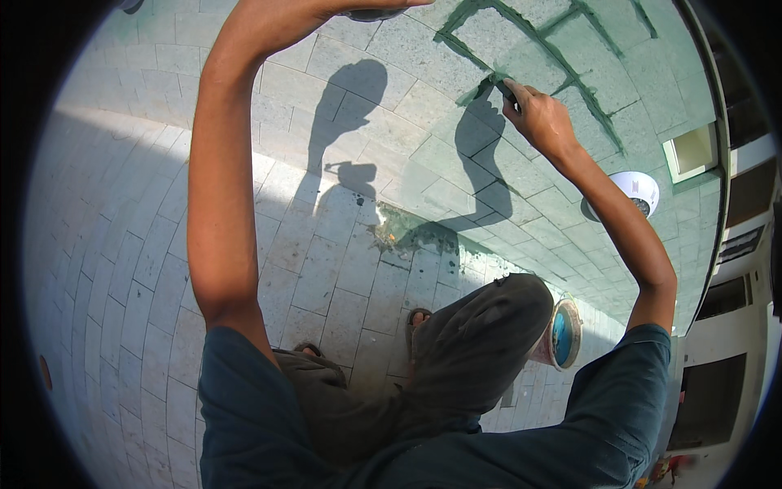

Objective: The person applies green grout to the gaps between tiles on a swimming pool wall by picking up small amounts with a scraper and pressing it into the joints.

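From my remote view, the green paste (562, 63) is the thing being worked: thick, dark, ragged-edged lines of it run along the tile joints in the upper right of the frame, with a thinner green film smeared over the tiles around them. My right hand (538, 118) grips a small dark tool (507, 92) against the wall at the lower end of one line. My left hand (358, 3) is mostly cut off by the top edge, just above a dark rounded object (372, 14); I cannot tell whether it grips that. The wall (350, 41) is pale grey tile in staggered rows, crossed by hard shadows. At right I see a white round fixture (637, 189) and a pale recess (692, 153). Below, green stains (407, 230) spot the tiled floor (155, 269), and a bucket (576, 334) with blue inside stands beside the knee (521, 301).
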`<state>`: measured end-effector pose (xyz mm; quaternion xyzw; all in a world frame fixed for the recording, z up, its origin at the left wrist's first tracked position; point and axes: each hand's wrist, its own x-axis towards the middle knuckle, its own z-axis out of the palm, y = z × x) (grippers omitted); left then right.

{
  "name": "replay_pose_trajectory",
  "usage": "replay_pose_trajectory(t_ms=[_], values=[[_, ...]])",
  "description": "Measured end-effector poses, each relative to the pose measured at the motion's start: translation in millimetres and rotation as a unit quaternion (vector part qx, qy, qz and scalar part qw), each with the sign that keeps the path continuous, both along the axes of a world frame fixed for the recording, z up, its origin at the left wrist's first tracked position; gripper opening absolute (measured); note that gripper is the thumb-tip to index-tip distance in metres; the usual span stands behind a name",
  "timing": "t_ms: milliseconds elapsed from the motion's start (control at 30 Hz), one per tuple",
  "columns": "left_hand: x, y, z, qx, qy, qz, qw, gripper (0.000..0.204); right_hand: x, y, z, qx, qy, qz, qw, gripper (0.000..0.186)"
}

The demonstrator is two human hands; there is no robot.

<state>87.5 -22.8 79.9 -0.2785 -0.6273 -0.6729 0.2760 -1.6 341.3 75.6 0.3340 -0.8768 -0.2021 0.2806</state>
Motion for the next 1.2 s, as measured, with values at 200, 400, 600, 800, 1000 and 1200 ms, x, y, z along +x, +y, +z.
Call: replay_pose_trajectory(t_ms=[200,400,600,800,1000,1200], values=[[1.1,1.6,-1.2,0.006,0.021,0.006,1.000,0.055,-9.9,-18.6,10.9,-0.067,-0.039,-0.018,0.997,0.025],[5.3,-2.2,6.0,-0.022,0.001,-0.016,1.000,0.053,-31.7,-42.8,-5.9,-0.088,-0.005,0.083,0.993,0.022],[11.3,1.8,1.1,0.013,0.026,-0.017,0.999,0.051,-69.2,-67.2,-34.8,-0.058,0.020,0.103,0.993,0.017],[15.8,0.0,9.4,-0.013,-0.025,0.028,0.999,0.056,-63.0,-73.8,-54.4,-0.091,0.049,0.133,0.986,0.017],[12.3,1.4,11.6,0.000,-0.015,0.006,1.000,0.066,-50.0,-79.0,-67.7,-0.165,0.076,0.196,0.963,0.026],[4.3,12.6,2.7,0.039,0.004,-0.009,0.999,0.072,-49.8,-31.1,-61.9,-0.161,0.094,0.144,0.972,0.028]])
